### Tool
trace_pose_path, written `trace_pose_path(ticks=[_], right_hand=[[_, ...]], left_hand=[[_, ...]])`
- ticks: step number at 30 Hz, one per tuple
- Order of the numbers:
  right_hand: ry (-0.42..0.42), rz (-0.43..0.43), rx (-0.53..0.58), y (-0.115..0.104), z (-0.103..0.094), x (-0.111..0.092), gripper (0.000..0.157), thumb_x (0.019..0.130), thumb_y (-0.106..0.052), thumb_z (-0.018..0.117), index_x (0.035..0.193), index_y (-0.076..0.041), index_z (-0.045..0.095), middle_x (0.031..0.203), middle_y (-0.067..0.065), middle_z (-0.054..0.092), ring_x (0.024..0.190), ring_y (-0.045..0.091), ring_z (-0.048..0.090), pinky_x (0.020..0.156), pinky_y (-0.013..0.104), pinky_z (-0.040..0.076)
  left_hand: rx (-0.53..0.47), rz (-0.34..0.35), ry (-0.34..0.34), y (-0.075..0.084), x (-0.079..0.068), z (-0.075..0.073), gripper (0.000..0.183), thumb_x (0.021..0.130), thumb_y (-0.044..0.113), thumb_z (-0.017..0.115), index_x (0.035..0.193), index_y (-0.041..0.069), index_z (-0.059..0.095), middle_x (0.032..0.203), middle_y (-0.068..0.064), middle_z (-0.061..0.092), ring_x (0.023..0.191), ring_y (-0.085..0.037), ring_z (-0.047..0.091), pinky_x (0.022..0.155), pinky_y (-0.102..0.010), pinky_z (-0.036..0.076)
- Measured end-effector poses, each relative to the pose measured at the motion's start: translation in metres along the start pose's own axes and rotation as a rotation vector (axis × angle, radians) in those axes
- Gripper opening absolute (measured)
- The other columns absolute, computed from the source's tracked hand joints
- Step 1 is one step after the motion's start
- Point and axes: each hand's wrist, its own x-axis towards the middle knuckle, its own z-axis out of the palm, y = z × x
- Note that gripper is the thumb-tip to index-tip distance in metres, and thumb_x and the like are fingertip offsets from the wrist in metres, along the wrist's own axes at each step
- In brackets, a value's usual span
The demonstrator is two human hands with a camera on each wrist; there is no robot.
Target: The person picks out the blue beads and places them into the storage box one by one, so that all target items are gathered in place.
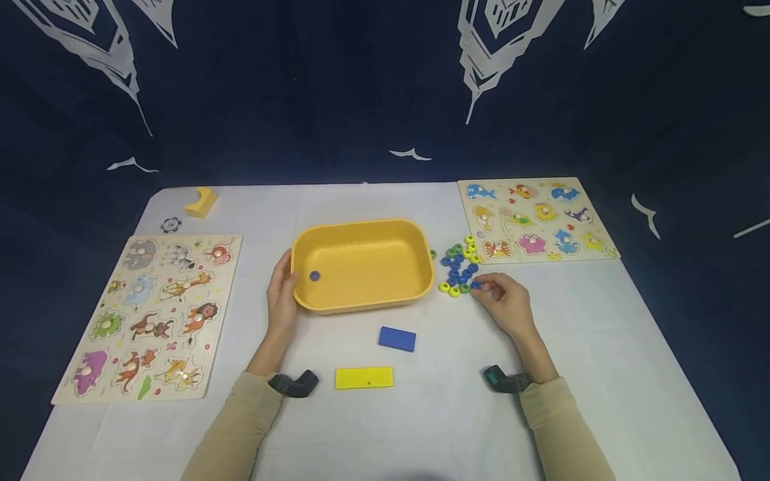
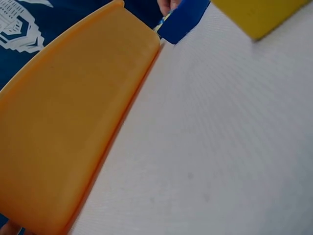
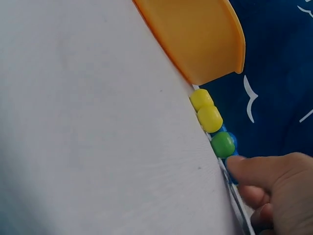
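A yellow plastic tray stands mid-table with one blue bead inside, near its left end. My left hand grips the tray's left end, thumb at the rim; in the left wrist view the tray's side hides most of that hand. On the tray's right lies a loose cluster of blue, green and yellow beads. At the cluster's near right edge my right hand pinches a blue bead between thumb and finger. A green bead sits right by the thumb in the right wrist view.
An animal puzzle board lies at the left, a sea-animal board at the back right beside the beads. Nearer me are a blue block and a yellow block. A notched yellow block and a round token lie back left.
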Motion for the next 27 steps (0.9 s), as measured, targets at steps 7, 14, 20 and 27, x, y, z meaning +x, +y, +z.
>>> trace_pose_path(ticks=[7,14,20,27], right_hand=[[0.020,-0.069,0.151,-0.039,-0.014,0.027,0.025,0.076,-0.019,0.069,0.099,-0.010,0.063,0.075,0.000,0.054,0.062,0.011,0.040,0.048,0.015,0.033],[-0.209,-0.249,0.201,-0.121,0.026,0.068,0.023,0.078,-0.023,0.067,0.099,-0.014,0.062,0.078,-0.002,0.055,0.063,0.014,0.043,0.049,0.019,0.035],[-0.379,-0.298,0.126,-0.168,0.087,0.081,0.017,0.079,-0.024,0.066,0.094,-0.018,0.063,0.074,-0.007,0.057,0.062,0.012,0.045,0.052,0.023,0.037],[-0.541,-0.321,0.007,-0.196,0.137,0.083,0.017,0.078,-0.022,0.064,0.095,-0.020,0.063,0.074,-0.009,0.059,0.065,0.008,0.051,0.055,0.020,0.042]], left_hand=[[-0.022,0.012,-0.005,0.000,0.001,0.001,0.047,0.093,0.006,0.031,0.139,0.005,0.024,0.144,-0.005,0.028,0.132,-0.015,0.025,0.109,-0.026,0.025],[-0.039,0.002,0.006,-0.003,0.002,0.001,0.047,0.092,0.006,0.032,0.139,0.006,0.026,0.144,-0.004,0.029,0.132,-0.014,0.025,0.109,-0.024,0.024],[-0.030,0.002,0.005,-0.002,0.001,0.002,0.046,0.092,0.006,0.031,0.138,0.006,0.027,0.144,-0.004,0.029,0.133,-0.014,0.024,0.110,-0.024,0.021],[-0.046,0.013,0.007,0.000,0.002,-0.001,0.046,0.092,0.006,0.032,0.138,0.004,0.027,0.144,-0.006,0.028,0.133,-0.015,0.024,0.110,-0.024,0.023]])
